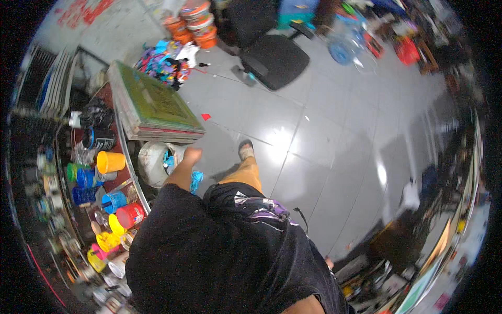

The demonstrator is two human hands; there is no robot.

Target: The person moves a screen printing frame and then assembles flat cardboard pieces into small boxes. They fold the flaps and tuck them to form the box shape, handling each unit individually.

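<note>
My left hand [192, 155] hangs low beside a whitish round bin [151, 163], near its rim. Its fingers are blurred and turned away, so whether they hold anything is unclear. Bright blue crumpled scraps [168, 161] show inside the bin, and another blue scrap [196, 180] lies by my forearm. Of my right arm only a patch of bare skin shows at the lower edge; the right hand is not visible. A small skin-coloured bit beside my black shirt is too small to name. One sandalled foot [246, 150] is forward on the floor.
Stacked framed screens [157, 104] lean beyond the bin. Colourful tubs, including a yellow one [111, 162] and a red one [129, 215], crowd the left shelf. A black office chair [277, 60] stands ahead, near a multicoloured cloth heap [157, 63] and orange buckets [201, 26]. Clutter lines the right.
</note>
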